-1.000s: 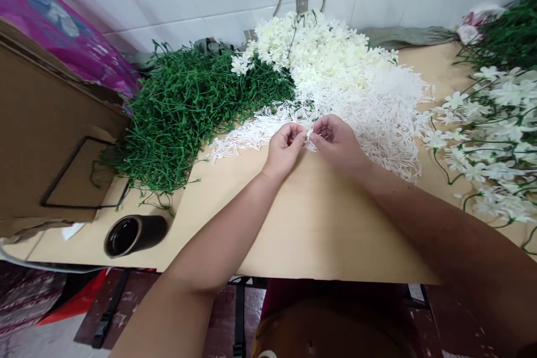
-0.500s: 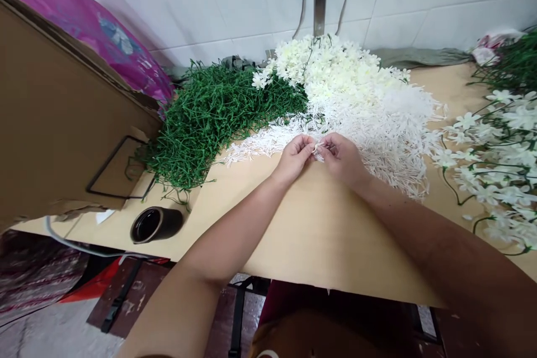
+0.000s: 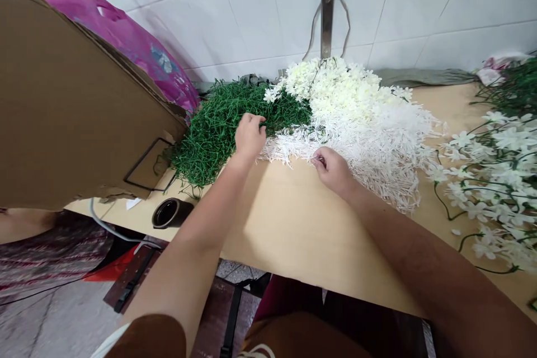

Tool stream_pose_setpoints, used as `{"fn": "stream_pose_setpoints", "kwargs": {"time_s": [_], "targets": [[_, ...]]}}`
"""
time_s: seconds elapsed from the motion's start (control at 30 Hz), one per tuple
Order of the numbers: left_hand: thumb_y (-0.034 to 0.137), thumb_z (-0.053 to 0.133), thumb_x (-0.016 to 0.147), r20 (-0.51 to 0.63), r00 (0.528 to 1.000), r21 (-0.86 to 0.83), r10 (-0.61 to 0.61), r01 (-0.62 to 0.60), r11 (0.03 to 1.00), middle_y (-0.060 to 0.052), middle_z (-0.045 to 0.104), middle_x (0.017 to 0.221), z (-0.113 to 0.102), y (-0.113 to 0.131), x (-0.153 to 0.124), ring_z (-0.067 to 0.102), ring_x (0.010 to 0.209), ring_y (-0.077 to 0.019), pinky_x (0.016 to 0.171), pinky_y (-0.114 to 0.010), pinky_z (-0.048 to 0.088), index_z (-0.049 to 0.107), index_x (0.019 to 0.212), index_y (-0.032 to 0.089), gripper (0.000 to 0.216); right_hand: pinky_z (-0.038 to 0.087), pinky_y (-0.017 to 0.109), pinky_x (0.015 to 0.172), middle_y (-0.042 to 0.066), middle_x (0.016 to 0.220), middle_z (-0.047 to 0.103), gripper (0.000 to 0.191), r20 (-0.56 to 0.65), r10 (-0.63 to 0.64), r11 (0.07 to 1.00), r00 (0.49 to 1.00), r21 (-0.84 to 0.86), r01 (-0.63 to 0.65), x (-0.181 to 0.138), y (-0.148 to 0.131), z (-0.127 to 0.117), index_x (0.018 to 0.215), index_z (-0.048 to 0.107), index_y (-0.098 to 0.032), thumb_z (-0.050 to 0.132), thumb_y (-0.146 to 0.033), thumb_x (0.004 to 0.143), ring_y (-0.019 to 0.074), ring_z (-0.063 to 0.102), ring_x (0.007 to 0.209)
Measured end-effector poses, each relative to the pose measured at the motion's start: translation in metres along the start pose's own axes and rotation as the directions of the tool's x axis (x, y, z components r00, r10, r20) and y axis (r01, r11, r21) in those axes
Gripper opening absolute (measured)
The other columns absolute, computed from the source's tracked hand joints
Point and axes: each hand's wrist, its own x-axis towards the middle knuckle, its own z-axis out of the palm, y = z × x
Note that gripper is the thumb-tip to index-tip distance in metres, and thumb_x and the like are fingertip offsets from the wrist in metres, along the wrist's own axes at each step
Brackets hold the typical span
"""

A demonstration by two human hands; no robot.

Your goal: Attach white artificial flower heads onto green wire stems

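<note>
My left hand (image 3: 250, 137) is over the right edge of a tangled pile of green artificial stems (image 3: 210, 128). Its fingers are curled, with a small gap between thumb and fingertips where green shows. In front of the white strand pile (image 3: 386, 151), my right hand (image 3: 334, 170) is closed in a pinch. A bit of thin white flower stamens pokes out at its fingertips; most of it is hidden by the fingers. White artificial blossoms (image 3: 344, 89) are heaped behind the strands, against the wall.
A dark cup (image 3: 173, 213) stands near the table's left front edge, beside a cardboard box (image 3: 84, 106) and a pink plastic bag (image 3: 138, 39). White flowers on green stems (image 3: 495, 168) lie at the right. Part of another person (image 3: 42, 246) shows at the left.
My hands, together before, have separated. The left has moved left and away from me to the green stems; the right stays near the white strands. The view has tilted up slightly.
</note>
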Motion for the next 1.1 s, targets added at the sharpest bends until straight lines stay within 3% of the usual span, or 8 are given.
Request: {"fn": "stream_pose_setpoints", "kwargs": {"time_s": [0.13,0.27,0.4,0.53,0.63,0.73,0.9,1.1], "targets": [[0.021,0.084,0.067,-0.018,1.000,0.009,-0.021,0.021,1.000,0.001,0.030,0.073,-0.009,-0.040,0.028,0.044,0.086,-0.0167,0.087,-0.032,0.033,0.054,0.062,0.021,0.030,0.040,0.032,0.068,0.006,0.075,0.059,0.004,0.006,-0.004,0.999,1.000,-0.033,0.005,0.001,0.000,0.001,0.074,0.051,-0.022,0.051,-0.021,0.078,0.0205,0.050,0.070],[0.033,0.086,0.067,0.005,1.000,0.005,0.002,-0.002,1.000,-0.001,0.031,0.071,-0.009,-0.050,0.037,0.042,0.087,-0.0175,0.087,-0.033,0.032,0.052,0.057,0.021,0.038,0.039,0.032,0.067,0.006,0.075,0.060,0.004,0.035,-0.005,0.999,0.999,-0.045,0.006,0.002,0.001,0.001,0.075,0.052,-0.022,0.052,-0.020,0.079,0.0207,0.051,0.071],[0.010,0.075,0.073,0.017,0.996,0.124,-0.085,0.082,0.989,-0.001,0.037,0.072,-0.013,-0.037,0.038,0.049,0.094,-0.0202,0.093,-0.035,0.031,0.057,0.060,0.019,0.024,0.038,0.031,0.066,0.006,0.075,0.060,0.005,0.040,0.009,0.999,0.999,-0.045,-0.007,0.003,0.001,0.000,0.074,0.052,-0.021,0.051,-0.020,0.079,0.0207,0.051,0.071],[0.012,0.068,0.077,-0.097,0.995,0.096,0.013,-0.004,0.995,-0.004,0.056,0.081,-0.024,-0.017,0.048,0.054,0.098,-0.0243,0.094,-0.038,0.036,0.068,0.071,0.020,0.010,0.035,0.031,0.063,0.005,0.072,0.057,0.005,0.050,0.027,0.999,0.998,-0.030,-0.026,0.002,-0.001,-0.001,0.073,0.049,-0.022,0.050,-0.023,0.078,0.0199,0.049,0.067],[0.016,0.069,0.079,-0.192,0.981,-0.020,-0.025,0.021,1.000,-0.004,0.061,0.079,-0.031,-0.002,0.065,0.060,0.090,-0.0220,0.093,-0.037,0.042,0.071,0.076,0.020,0.005,0.034,0.032,0.062,0.004,0.068,0.054,0.005,0.053,0.049,0.999,0.997,-0.018,-0.048,0.002,-0.002,-0.002,0.074,0.047,-0.023,0.049,-0.025,0.078,0.0199,0.048,0.064],[0.018,0.070,0.080,-0.218,0.969,-0.299,-0.114,0.045,0.953,-0.001,0.063,0.071,-0.035,0.018,0.077,0.062,0.078,-0.0172,0.082,-0.033,0.050,0.071,0.079,0.019,0.002,0.035,0.032,0.062,0.003,0.066,0.052,0.004,0.054,0.060,0.998,0.997,-0.001,-0.060,0.000,-0.001,-0.001,0.075,0.048,-0.023,0.049,-0.026,0.078,0.0195,0.046,0.062],[0.026,0.072,0.084,0.054,0.971,-0.619,-0.232,0.215,0.755,0.000,0.064,0.066,-0.029,0.068,0.035,0.054,0.060,-0.0097,0.056,-0.022,0.042,0.072,0.080,0.020,0.007,0.041,0.034,0.065,0.005,0.074,0.055,0.004,-0.016,0.016,0.998,1.000,0.057,-0.015,-0.001,0.006,0.002,0.078,0.048,-0.023,0.050,-0.026,0.077,0.0208,0.051,0.067],[0.015,0.065,0.085,0.396,0.851,-0.638,-0.343,0.524,0.564,0.005,0.049,0.052,-0.005,0.113,-0.059,0.039,0.049,-0.0050,0.049,-0.019,0.031,0.070,0.073,0.014,0.014,0.043,0.032,0.065,0.004,0.078,0.055,0.005,-0.164,-0.015,0.994,0.986,0.104,0.032,-0.002,0.010,-0.003,0.079,0.048,-0.022,0.051,-0.024,0.076,0.0184,0.050,0.067]]}}
